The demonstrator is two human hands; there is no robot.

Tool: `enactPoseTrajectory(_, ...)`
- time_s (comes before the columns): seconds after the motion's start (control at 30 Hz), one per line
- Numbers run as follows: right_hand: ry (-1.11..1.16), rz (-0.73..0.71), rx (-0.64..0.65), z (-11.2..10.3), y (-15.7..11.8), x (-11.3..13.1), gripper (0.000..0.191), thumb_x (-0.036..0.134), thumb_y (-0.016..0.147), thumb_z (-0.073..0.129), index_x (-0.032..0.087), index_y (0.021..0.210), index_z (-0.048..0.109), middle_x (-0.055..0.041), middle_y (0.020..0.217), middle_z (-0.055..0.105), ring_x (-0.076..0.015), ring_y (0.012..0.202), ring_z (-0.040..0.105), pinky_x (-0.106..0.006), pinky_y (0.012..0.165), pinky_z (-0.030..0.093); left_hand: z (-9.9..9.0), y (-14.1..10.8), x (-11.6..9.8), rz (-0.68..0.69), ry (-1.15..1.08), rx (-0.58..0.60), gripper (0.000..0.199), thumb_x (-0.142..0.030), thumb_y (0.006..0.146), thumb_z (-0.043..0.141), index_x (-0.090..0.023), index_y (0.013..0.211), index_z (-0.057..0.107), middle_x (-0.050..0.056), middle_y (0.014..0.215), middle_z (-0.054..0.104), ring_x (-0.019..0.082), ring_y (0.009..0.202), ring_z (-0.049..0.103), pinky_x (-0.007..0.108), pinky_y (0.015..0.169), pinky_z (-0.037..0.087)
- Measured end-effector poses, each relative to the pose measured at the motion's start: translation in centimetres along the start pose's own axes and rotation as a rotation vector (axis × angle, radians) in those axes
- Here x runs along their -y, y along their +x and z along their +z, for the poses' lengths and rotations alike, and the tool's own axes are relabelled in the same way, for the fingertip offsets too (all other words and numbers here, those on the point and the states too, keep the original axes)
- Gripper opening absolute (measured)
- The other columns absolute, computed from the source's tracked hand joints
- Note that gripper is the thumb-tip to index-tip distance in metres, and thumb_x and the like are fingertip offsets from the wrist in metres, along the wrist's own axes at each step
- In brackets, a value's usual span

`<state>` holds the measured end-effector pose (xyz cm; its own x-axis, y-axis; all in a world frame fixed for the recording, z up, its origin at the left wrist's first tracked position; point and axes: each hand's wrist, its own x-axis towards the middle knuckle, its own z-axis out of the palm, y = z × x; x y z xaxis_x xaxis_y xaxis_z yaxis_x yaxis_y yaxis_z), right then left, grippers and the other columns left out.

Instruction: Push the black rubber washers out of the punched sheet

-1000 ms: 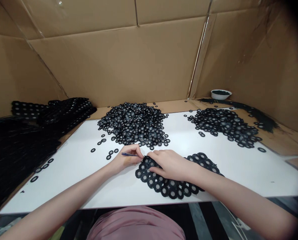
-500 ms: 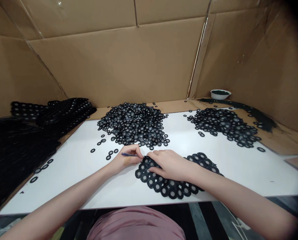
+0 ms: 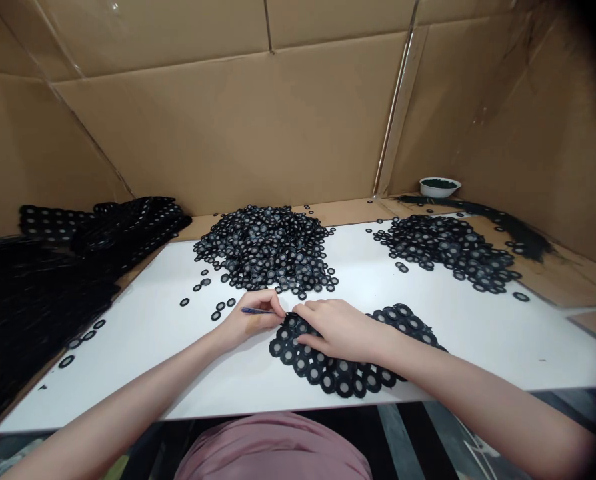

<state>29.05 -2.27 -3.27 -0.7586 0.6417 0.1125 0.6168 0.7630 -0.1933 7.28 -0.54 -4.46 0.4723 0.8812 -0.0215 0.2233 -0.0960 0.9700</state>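
Observation:
In my left hand (image 3: pixel 254 317), a thin blue-handled tool (image 3: pixel 256 311) is pinched between closed fingers. Its tip points right, to the upper left corner of a mat of joined black rings (image 3: pixel 345 387) with pale grey centres. Over that mat lies my right hand (image 3: pixel 335 327), its fingers bent on the top edge and its thumb on the rings, gripping it. The two hands' fingertips nearly meet at the corner. What lies between the fingertips there is too small to make out. My right hand and forearm cover part of the mat.
Behind my hands rises a big heap of loose black rings (image 3: pixel 268 247); a second heap (image 3: pixel 448 250) lies right. Dark strands (image 3: pixel 38 313) and folded dotted mats (image 3: pixel 133 223) fill the left. A white bowl (image 3: pixel 439 192) stands back right. Cardboard walls (image 3: pixel 238 133) surround the white tabletop (image 3: pixel 218 380).

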Motion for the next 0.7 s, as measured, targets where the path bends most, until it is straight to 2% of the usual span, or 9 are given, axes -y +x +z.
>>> enactPoseTrajectory(0.7,0.003,0.013,0.018,-0.14,-0.05,0.08,0.025,0.037,0.089,0.054,0.015,0.103,0.052,-0.0074,0.093,0.064,-0.0225,0.080,0.062,-0.029,0.063,0.039,0.02,-0.04,0.00,-0.018,0.012,0.003,0.010,-0.018,0.073,0.065,-0.012,0.071,0.058,0.000,0.066,0.053,0.009,0.059,0.043,0.019,0.053,0.030)
